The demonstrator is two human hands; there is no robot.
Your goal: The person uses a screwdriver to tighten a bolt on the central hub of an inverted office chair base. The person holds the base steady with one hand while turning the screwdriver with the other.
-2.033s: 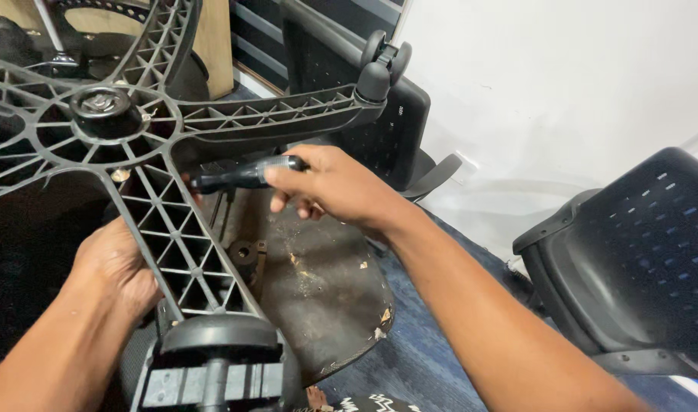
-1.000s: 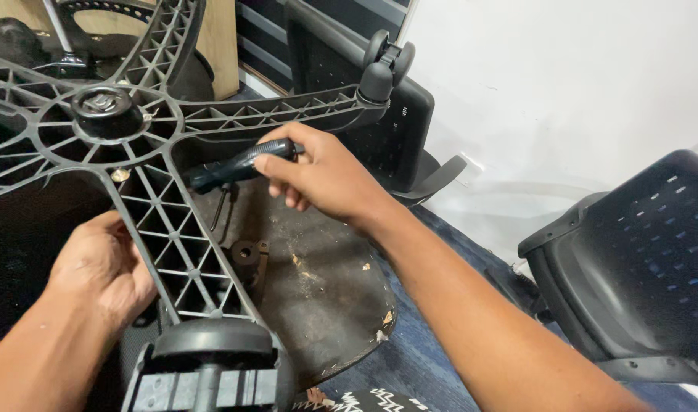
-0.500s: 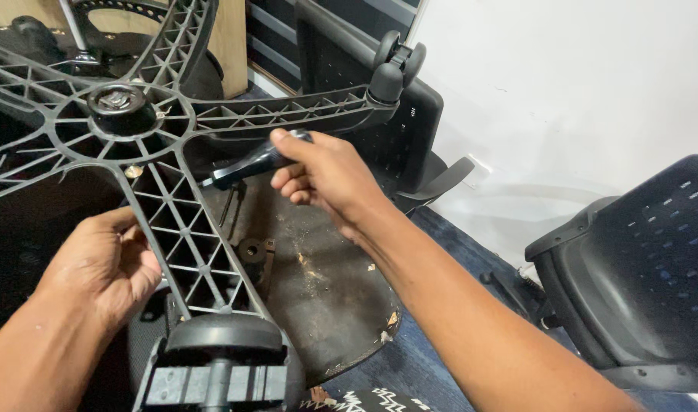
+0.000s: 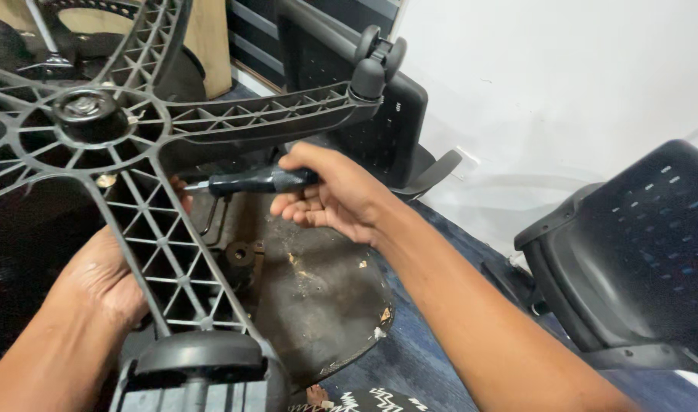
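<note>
The right hand (image 4: 341,200) is closed around a tool (image 4: 254,181) with a dark handle, thumb on top and fingers curled below, holding it roughly level with its metal tip pointing left toward the chair base (image 4: 147,221). The base is black plastic, star-shaped with ribbed spokes, and lies upturned across the view; its hub (image 4: 86,114) sits at upper left, one spoke ends in a caster (image 4: 376,57) at the top, and another runs down to a caster (image 4: 200,362) at the bottom edge. The left hand (image 4: 105,278) is behind that lower spoke, fingers bent and pressed against its far side; how firmly it grips I cannot tell. Beneath the tool lies a worn dark seat underside (image 4: 318,297). A black perforated chair (image 4: 639,252) stands at right, well apart.
</note>
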